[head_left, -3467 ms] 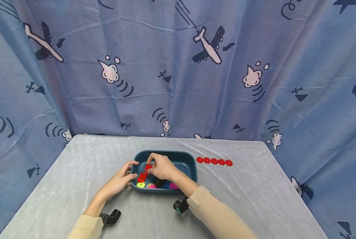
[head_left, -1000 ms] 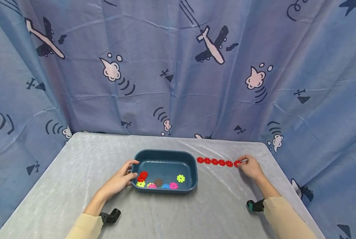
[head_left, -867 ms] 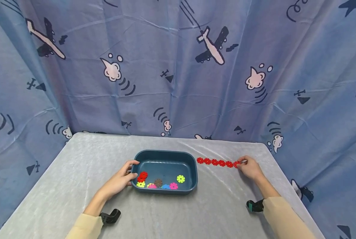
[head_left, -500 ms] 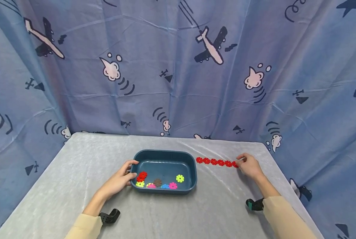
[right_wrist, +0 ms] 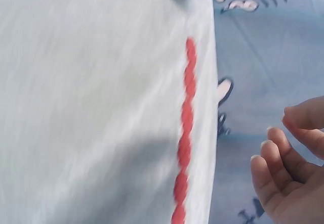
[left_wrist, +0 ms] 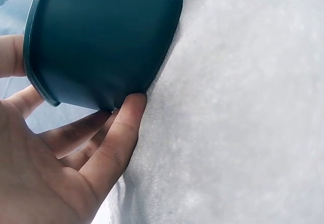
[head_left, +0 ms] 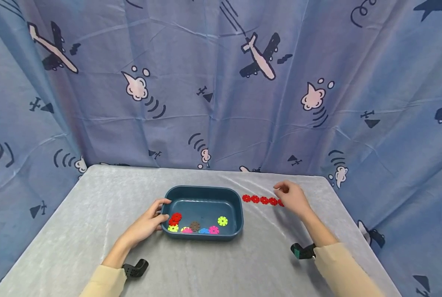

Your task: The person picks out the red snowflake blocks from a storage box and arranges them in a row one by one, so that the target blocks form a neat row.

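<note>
My left hand (head_left: pixel 146 222) grips the left end of a dark teal plastic tub (head_left: pixel 239 210), thumb over the rim and fingers against the outer wall (left_wrist: pixel 101 42). Inside the tub, two overlapping red snowflake discs (head_left: pixel 175 218) lie at the left. My right hand (head_left: pixel 293 199) is raised above the table with loosely bent fingers and nothing between them. Below it runs a row of red snowflake discs (head_left: pixel 255 199), placed edge to edge to the right of the tub; the hand hides its right end in the head view. The right wrist view shows the red row (right_wrist: pixel 187 115) running lengthwise.
Also in the tub are a lime disc (head_left: pixel 222 221), a brown disc (head_left: pixel 195 226), a pink disc (head_left: pixel 213 230), a blue disc (head_left: pixel 204 231) and others along the front wall. A grey cloth covers the table (head_left: pixel 198 268). A blue patterned curtain (head_left: pixel 184 82) hangs behind it.
My right hand took a red disc from the tub to the row's right end, let it go, then lifted and moved left. The left hand stays on the tub.
</note>
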`<state>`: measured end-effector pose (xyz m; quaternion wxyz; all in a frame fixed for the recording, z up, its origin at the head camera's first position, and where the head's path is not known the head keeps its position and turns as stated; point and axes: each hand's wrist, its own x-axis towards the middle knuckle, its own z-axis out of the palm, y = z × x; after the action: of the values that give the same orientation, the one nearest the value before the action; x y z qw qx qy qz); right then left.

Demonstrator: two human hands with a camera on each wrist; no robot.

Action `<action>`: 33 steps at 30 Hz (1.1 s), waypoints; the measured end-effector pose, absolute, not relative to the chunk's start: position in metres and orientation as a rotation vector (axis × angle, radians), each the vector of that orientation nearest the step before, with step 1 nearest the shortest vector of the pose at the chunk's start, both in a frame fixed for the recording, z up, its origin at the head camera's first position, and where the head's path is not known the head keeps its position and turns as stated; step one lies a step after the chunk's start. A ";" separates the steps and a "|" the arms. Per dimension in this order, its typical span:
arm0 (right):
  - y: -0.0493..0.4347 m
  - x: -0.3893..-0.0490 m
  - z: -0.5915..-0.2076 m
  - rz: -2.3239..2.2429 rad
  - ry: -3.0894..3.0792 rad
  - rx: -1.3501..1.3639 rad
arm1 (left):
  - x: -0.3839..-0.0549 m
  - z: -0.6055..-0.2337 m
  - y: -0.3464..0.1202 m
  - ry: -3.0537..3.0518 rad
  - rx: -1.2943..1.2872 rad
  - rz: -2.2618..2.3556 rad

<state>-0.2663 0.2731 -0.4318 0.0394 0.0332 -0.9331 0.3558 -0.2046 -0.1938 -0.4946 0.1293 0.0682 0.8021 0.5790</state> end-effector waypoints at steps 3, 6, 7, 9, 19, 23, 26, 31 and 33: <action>0.257 -0.265 -0.430 1.119 -2.830 0.138 | -0.204 -0.494 -0.193 2.330 0.197 1.683; 0.240 -0.265 -0.430 1.159 -2.799 0.184 | -0.205 -0.494 -0.194 2.335 0.202 1.684; 0.234 -0.265 -0.430 1.175 -2.790 0.197 | -0.205 -0.494 -0.194 2.336 0.205 1.684; 0.222 -0.263 -0.430 1.205 -2.775 0.229 | -0.205 -0.495 -0.194 2.337 0.209 1.684; 0.160 -0.250 -0.425 1.346 -2.714 0.333 | -0.206 -0.497 -0.194 2.336 0.207 1.693; 0.139 -0.246 -0.426 1.378 -2.687 0.412 | -0.206 -0.497 -0.194 2.330 0.204 1.697; 0.126 -0.243 -0.428 1.413 -2.677 0.464 | -0.206 -0.497 -0.194 2.330 0.203 1.697; 0.107 -0.241 -0.434 1.436 -2.667 0.556 | -0.206 -0.496 -0.193 2.337 0.195 1.694; 0.100 -0.241 -0.436 1.429 -2.683 0.582 | -0.206 -0.495 -0.193 2.335 0.191 1.698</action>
<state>-0.2411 0.1003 -0.4361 0.0233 0.1879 -0.8666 0.4617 -0.2062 -0.1926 -0.4953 0.1240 0.0654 0.8008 0.5823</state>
